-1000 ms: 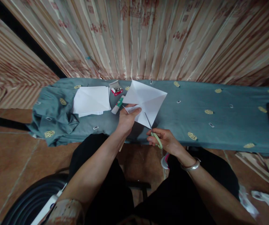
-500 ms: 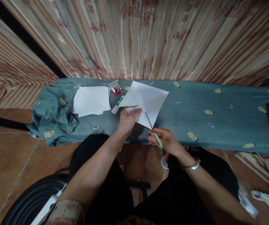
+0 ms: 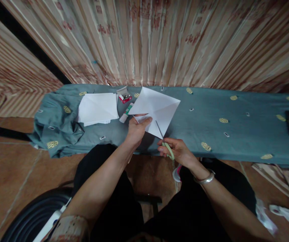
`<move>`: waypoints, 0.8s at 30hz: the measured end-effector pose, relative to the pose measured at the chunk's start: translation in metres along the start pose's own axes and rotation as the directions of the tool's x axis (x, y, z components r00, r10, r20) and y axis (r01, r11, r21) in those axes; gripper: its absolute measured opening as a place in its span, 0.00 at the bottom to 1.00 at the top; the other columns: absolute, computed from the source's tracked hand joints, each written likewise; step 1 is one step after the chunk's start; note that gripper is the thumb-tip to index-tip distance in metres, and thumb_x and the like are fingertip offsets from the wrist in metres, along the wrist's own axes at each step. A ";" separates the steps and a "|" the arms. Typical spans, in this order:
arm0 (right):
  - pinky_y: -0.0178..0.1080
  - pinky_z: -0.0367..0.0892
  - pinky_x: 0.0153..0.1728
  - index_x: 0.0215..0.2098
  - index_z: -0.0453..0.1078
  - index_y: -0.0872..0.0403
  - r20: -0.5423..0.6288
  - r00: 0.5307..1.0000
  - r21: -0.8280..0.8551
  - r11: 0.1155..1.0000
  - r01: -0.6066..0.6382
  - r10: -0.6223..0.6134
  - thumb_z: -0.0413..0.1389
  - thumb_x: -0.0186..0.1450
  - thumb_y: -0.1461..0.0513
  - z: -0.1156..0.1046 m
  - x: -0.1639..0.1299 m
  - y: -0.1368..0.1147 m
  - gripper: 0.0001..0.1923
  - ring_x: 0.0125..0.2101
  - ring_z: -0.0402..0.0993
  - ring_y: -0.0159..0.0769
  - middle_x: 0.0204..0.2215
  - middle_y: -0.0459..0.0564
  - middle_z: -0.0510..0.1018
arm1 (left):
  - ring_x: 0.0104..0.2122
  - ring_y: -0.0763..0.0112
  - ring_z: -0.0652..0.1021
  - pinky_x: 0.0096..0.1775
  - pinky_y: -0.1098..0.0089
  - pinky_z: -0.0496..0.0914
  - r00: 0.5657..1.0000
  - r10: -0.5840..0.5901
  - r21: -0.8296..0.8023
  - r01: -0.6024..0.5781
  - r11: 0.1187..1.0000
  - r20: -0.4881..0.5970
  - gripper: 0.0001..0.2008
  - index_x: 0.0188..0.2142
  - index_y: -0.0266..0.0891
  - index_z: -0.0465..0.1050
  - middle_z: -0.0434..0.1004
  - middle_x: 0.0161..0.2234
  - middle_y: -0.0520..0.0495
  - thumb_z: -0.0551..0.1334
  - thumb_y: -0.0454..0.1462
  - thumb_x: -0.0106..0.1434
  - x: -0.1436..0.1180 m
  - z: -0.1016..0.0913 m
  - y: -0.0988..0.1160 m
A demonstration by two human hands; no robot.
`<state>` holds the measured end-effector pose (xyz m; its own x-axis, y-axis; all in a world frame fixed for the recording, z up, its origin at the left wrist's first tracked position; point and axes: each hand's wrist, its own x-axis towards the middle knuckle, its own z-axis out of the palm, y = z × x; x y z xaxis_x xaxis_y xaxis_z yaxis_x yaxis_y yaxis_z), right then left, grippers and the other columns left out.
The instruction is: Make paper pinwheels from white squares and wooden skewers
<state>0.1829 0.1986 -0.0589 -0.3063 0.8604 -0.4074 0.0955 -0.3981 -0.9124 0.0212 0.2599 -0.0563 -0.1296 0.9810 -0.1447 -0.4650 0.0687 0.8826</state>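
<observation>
Above the table (image 3: 245,131) by its near edge, the left hand (image 3: 136,127) pinches the white sheet (image 3: 158,101) while the right hand (image 3: 177,149), just off its near corner, grips scissors (image 3: 168,148) angled toward its centre, how far parted I can't quite tell.

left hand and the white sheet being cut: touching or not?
Touching. The head view shows the left hand holding the white sheet, with the thumb lying across its upper face.
</observation>
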 end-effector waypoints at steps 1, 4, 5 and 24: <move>0.33 0.65 0.22 0.30 0.73 0.54 -0.003 1.000 -0.005 1.000 0.002 -0.002 0.71 0.45 0.48 0.000 0.000 0.000 0.23 0.20 0.69 0.28 0.18 0.42 0.75 | 0.28 0.70 0.77 0.36 0.68 0.70 1.000 0.007 0.002 -0.007 1.000 0.001 0.15 0.30 0.38 0.75 0.79 0.28 0.51 0.73 0.36 0.41 0.000 0.001 0.000; 0.33 0.64 0.22 0.29 0.73 0.55 -0.017 1.000 -0.021 1.000 0.012 -0.013 0.70 0.45 0.47 -0.001 0.000 0.000 0.24 0.20 0.69 0.28 0.19 0.43 0.75 | 0.27 0.71 0.76 0.35 0.68 0.70 1.000 0.016 0.006 -0.016 1.000 0.015 0.14 0.29 0.37 0.76 0.79 0.27 0.51 0.73 0.36 0.41 -0.002 0.003 -0.001; 0.32 0.64 0.22 0.29 0.73 0.55 -0.020 1.000 -0.022 1.000 0.013 -0.013 0.70 0.45 0.47 -0.001 0.000 0.000 0.24 0.20 0.69 0.27 0.19 0.43 0.75 | 0.27 0.71 0.76 0.34 0.68 0.70 1.000 0.017 0.004 -0.017 1.000 0.019 0.14 0.29 0.37 0.76 0.79 0.27 0.51 0.73 0.36 0.41 -0.002 0.003 -0.001; 0.32 0.64 0.21 0.31 0.75 0.56 -0.042 0.999 -0.030 0.999 0.032 -0.033 0.69 0.46 0.46 -0.002 0.002 0.006 0.25 0.19 0.69 0.28 0.18 0.44 0.75 | 0.28 0.69 0.76 0.37 0.67 0.70 1.000 0.006 0.018 -0.006 1.000 0.012 0.13 0.29 0.36 0.77 0.80 0.28 0.50 0.72 0.35 0.41 -0.008 0.006 0.000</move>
<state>0.1844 0.1988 -0.0653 -0.2689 0.8858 -0.3782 0.1136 -0.3608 -0.9257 0.0274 0.2536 -0.0527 -0.1214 0.9835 -0.1341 -0.4487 0.0661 0.8913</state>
